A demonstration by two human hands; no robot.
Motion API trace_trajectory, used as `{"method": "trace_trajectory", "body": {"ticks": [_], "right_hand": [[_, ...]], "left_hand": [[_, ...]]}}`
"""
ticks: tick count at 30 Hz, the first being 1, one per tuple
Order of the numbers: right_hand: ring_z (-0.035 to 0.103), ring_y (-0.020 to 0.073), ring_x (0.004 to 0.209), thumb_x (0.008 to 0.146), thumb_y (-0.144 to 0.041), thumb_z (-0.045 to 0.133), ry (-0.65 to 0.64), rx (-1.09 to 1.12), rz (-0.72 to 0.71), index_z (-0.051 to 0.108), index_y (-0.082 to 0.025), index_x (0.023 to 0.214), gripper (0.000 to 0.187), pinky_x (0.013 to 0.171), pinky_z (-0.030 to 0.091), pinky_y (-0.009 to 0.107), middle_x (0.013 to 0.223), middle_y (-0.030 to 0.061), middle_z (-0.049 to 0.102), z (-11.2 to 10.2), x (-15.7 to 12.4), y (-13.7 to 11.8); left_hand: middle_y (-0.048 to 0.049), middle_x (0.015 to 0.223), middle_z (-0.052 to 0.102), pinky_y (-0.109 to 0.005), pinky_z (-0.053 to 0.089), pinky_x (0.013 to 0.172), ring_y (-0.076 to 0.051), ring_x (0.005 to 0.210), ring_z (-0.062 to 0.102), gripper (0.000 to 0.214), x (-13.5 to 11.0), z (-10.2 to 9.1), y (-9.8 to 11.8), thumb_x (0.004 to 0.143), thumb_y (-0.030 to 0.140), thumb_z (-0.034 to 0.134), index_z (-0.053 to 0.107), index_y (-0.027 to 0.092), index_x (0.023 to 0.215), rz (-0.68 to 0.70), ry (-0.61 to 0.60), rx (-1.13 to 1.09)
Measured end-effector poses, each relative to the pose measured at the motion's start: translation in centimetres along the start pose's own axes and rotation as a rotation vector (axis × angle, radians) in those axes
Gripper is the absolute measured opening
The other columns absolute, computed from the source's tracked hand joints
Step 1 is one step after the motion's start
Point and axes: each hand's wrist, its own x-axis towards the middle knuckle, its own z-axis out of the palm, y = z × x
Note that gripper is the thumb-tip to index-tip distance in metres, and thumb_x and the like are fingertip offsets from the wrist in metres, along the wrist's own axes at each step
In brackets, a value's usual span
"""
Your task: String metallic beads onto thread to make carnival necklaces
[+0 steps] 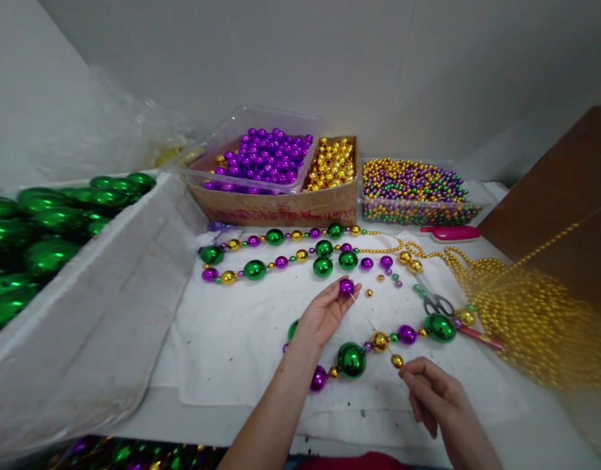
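The left hand point(323, 316) has its fingers pinched together on a shiny round purple bead point(346, 286), held just above the white cloth point(232, 339) spread over the surface. From that bead a thin straight needle or wire point(372, 321) slants down toward the right hand point(430, 388), whose fingers are closed together on its lower end, just beside a small shiny gold bead point(397, 360) on it.

Between and around the hands lies a partly strung strand of large green, gold and purple metallic beads point(352, 359) on the cloth, curving from near the left wrist out to a big green ball at the right. A pair of scissors with grey handles point(438, 303) lies just beyond that ball.

Farther out, two finished bead strands in the same colours point(281, 251) stretch across the cloth. To the right a heap of thin gold bead chains point(530, 320) spills from a brown cardboard box point(565, 189). At the back stand a clear tub of purple balls point(266, 156), a cardboard box of gold balls point(332, 163) and a clear tray of small mixed beads point(413, 189), with a pink tool point(452, 233) before it. At far left a white bin of large green balls point(46, 222).
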Motion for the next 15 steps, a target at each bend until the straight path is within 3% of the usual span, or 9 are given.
{"method": "trace_trajectory", "body": {"ticks": [8, 15], "right_hand": [[0.025, 0.0039, 0.035, 0.079, -0.053, 0.058, -0.014, -0.027, -0.007, 0.058, -0.016, 0.079, 0.038, 0.034, 0.015, 0.016, 0.041, -0.0064, 0.043, 0.0, 0.2, 0.0], [0.028, 0.0048, 0.036, 0.079, -0.054, 0.057, 0.011, -0.048, -0.036, 0.057, -0.016, 0.081, 0.039, 0.035, 0.018, 0.017, 0.044, -0.0057, 0.045, 0.2, 0.6, 0.1]], "left_hand": [[-0.0113, 0.106, 0.066, -0.038, 0.041, 0.104, -0.024, 0.112, 0.057, 0.025, -0.5, 0.6, -0.1, 0.082, 0.009, 0.057, 0.06, 0.011, 0.106, 0.013, -0.046, 0.064], [-0.0097, 0.108, 0.065, -0.038, 0.038, 0.105, -0.023, 0.111, 0.058, 0.047, -1.4, 1.4, -0.8, 0.078, 0.009, 0.064, 0.05, 0.016, 0.122, 0.013, -0.114, 0.137]]}}
